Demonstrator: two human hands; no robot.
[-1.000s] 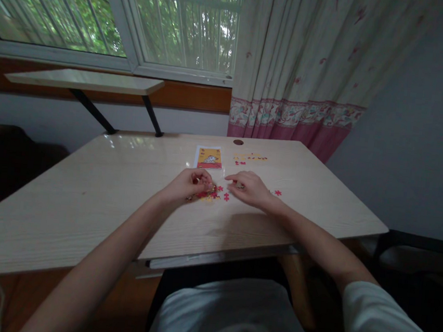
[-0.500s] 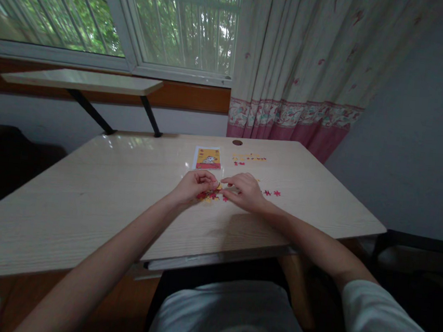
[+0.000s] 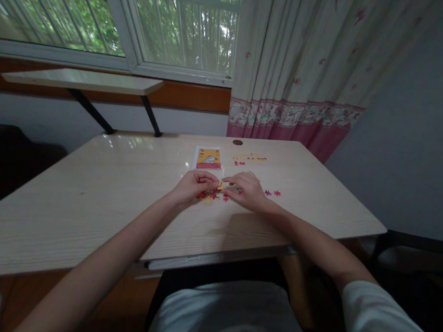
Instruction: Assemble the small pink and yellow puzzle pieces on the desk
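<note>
My left hand is closed in a pinch, with a small yellow puzzle piece at its fingertips. Facing it, my right hand keeps thumb and forefinger apart, their tips just beside that piece; whether they touch it is too small to make out. Under and in front of the left fingers lies a pile of red and yellow puzzle pieces, partly covered by the hand. A single red piece rests below the right thumb. Behind the hands is a yellow and red picture card with a white animal on it.
Rows of yellow and dark pieces lie at the back of the desk, with red pieces just in front. More red pieces sit right of my right hand. A raised shelf stands at the back left.
The yellow piece between the hands shows a little more of its face. My right fingertips have shifted very slightly rightward; the pile and card stay put.
</note>
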